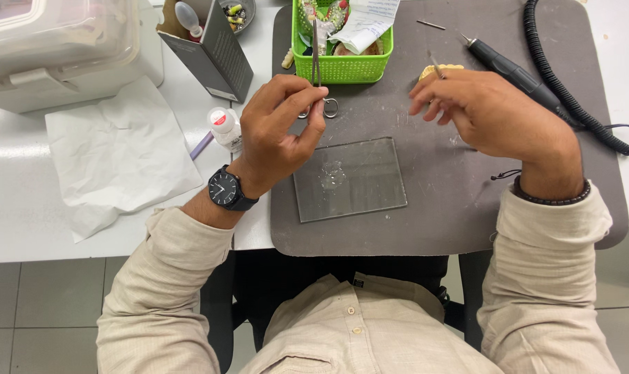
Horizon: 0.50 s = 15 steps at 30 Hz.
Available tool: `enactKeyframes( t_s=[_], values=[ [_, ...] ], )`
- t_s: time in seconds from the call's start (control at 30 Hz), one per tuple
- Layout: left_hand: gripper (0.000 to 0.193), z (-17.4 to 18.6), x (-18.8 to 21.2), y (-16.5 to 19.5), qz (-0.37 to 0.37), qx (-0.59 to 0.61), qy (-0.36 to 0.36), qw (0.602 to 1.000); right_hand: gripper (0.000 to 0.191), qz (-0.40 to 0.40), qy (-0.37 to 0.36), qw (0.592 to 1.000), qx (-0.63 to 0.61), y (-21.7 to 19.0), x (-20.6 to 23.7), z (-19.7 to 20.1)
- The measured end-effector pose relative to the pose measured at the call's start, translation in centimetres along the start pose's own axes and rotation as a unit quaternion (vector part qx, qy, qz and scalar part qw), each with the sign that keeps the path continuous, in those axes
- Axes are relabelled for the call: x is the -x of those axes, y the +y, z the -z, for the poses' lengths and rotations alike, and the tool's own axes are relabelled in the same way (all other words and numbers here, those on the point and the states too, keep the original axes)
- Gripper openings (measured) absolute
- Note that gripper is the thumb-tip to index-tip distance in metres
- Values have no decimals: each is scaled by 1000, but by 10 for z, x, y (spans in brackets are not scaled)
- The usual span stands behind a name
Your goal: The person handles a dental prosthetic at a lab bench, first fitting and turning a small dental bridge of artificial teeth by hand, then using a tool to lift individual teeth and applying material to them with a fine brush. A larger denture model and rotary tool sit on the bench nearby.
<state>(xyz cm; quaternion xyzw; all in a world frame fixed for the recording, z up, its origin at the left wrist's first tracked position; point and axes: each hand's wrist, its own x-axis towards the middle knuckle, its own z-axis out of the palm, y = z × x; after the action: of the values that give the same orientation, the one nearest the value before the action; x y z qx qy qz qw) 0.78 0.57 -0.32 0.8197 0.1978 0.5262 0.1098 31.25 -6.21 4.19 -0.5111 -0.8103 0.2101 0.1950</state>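
Observation:
My left hand [281,128] grips the ring handles of thin metal scissor-like forceps [316,59], whose tips point up over the green basket [342,68]. My right hand [491,111] holds a pale yellow wax-like piece [439,69] together with a thin metal instrument [434,63] at the fingertips. Between and below the hands, a clear glass slab [349,179] with a small wet smear lies on the grey mat [439,215].
A black handpiece [512,69] with coiled cable [564,83] lies at the right. A small white bottle with a red cap [224,128], a grey box [214,52], crumpled white paper [117,156] and a clear plastic container [61,48] sit at the left.

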Motion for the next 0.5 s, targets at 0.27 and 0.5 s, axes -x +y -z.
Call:
enactKeyframes(
  t_s=[0.27,0.5],
  values=[
    [20,2,-1,-1,-2,8,-3,1000,26,-104,-51,993,-8,-11,-4,-12],
    [21,3,-1,-1,-12,-13,-6,1000,25,4,-59,993,104,-12,-7,-23]
  ],
)
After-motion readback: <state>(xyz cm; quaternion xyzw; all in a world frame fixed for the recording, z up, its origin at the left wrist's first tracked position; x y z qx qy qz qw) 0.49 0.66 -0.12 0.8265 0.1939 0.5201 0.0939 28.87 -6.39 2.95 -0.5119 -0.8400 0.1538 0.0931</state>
